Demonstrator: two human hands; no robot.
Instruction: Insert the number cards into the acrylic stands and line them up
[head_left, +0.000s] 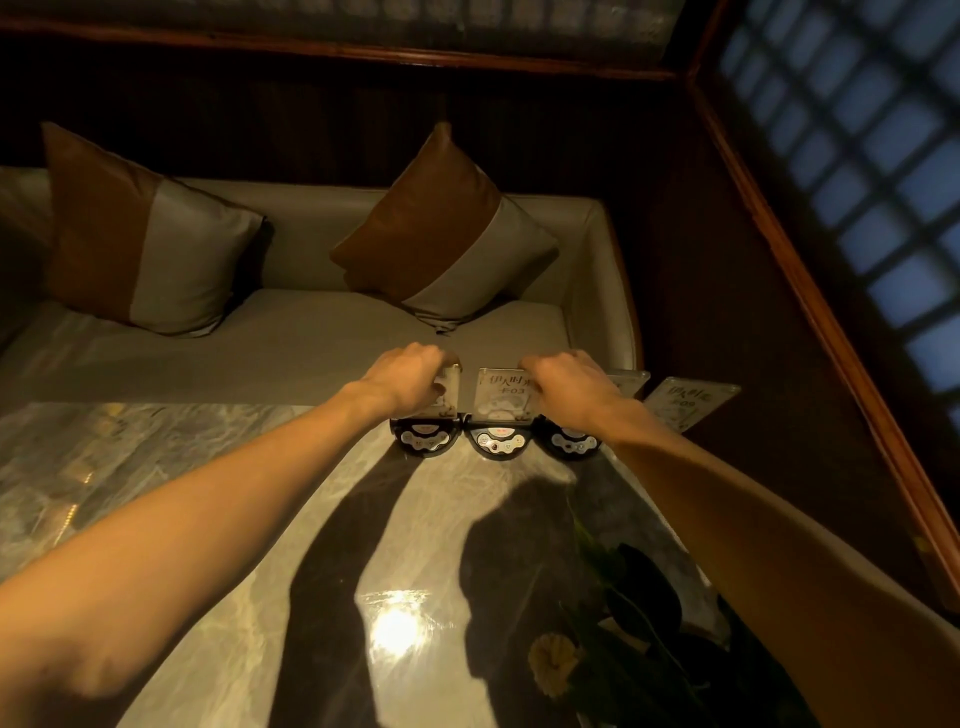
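Note:
Several clear acrylic stands with number cards stand in a row along the far edge of the marble table (208, 467). My left hand (410, 376) grips the top of the leftmost stand (445, 400). The middle stand (503, 395) shows a card reading 03. My right hand (569, 382) is curled over the top of the third stand (626, 382), which it mostly hides. A fourth stand (688, 402) with a card reading 09 stands at the far right, tilted. The first three stands have black half-round bases with buttons (498, 441).
Beyond the table is a grey sofa seat (291, 343) with two brown-and-grey cushions (447, 228). A dark wooden wall (779, 312) closes in the right side. A yellow flower with dark leaves (556, 662) lies on the near right of the table.

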